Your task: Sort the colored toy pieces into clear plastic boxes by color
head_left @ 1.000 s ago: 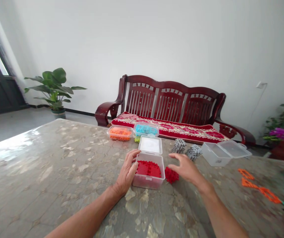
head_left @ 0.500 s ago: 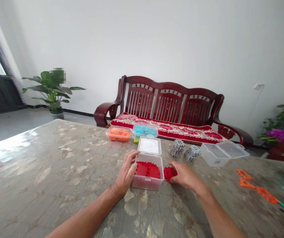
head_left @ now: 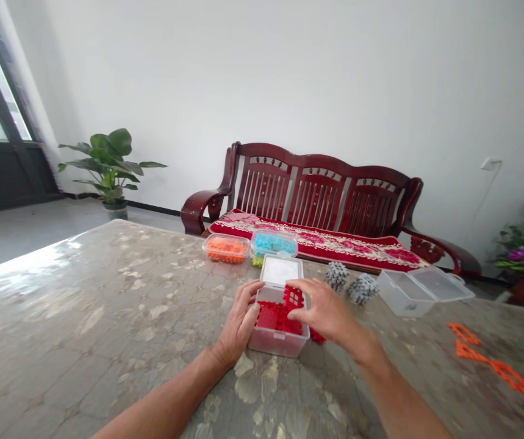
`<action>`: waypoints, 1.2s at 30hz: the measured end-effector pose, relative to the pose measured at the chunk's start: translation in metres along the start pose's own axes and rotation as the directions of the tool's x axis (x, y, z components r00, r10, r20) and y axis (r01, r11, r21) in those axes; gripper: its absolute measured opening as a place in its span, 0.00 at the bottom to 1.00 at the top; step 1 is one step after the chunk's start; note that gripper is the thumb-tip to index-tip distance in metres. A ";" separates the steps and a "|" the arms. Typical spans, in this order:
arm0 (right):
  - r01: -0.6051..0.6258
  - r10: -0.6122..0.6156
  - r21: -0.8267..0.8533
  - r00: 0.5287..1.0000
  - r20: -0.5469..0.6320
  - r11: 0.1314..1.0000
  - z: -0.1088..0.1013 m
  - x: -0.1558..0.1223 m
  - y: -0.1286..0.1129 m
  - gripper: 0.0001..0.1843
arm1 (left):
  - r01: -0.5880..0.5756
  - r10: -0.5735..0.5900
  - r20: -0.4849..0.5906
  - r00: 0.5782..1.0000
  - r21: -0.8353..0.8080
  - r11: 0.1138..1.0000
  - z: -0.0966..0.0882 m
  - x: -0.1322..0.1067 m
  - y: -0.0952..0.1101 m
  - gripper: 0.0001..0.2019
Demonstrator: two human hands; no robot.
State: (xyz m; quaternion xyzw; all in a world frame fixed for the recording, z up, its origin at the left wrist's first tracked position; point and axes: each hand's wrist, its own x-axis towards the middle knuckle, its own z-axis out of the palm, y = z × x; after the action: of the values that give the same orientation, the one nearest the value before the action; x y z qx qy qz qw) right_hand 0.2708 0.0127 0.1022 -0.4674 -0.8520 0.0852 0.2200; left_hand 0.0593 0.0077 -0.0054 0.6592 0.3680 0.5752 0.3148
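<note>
A clear plastic box (head_left: 279,347) stands on the table in front of me, with red toy building blocks (head_left: 268,317) inside and its lid (head_left: 282,269) folded back. My left hand (head_left: 240,320) grips the box's left wall, thumb and fingers at the rim. Between the thumb and fingers of my right hand (head_left: 328,310) is a red window-shaped building block (head_left: 293,297), held upright over the right part of the box. More red blocks (head_left: 317,336) lie just right of the box, partly hidden by my right hand.
Behind stand tubs of orange blocks (head_left: 226,249) and blue blocks (head_left: 273,244). Two grey block clusters (head_left: 363,288) and an open clear box (head_left: 405,296) are at the right. Linked orange pieces (head_left: 490,363) lie nearer the right side. A wooden bench (head_left: 314,189) is beyond the table.
My right hand has moved from the red blocks beside the box to above it, now holding the window-shaped block. My left hand stays at the box. The view has shifted slightly left.
</note>
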 end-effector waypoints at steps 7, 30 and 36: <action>0.037 -0.037 -0.003 0.998 0.045 0.999 0.010 0.000 0.003 0.08 | 0.007 -0.007 -0.005 1.000 0.008 1.000 0.001 0.000 0.002 0.19; -0.392 0.400 -0.081 0.905 0.143 0.917 0.022 -0.038 0.061 0.33 | 0.014 -0.014 0.010 1.000 -0.001 1.000 0.001 0.000 0.000 0.19; -0.340 0.364 -0.167 0.919 0.149 0.926 0.032 -0.048 0.060 0.24 | 0.018 -0.018 -0.007 1.000 -0.014 1.000 0.001 0.000 0.000 0.19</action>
State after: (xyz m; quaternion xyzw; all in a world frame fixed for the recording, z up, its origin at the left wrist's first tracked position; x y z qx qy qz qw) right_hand 0.3243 0.0078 0.0379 -0.6177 -0.7739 0.1056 0.0918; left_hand 0.0599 0.0075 -0.0051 0.6517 0.3712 0.5771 0.3232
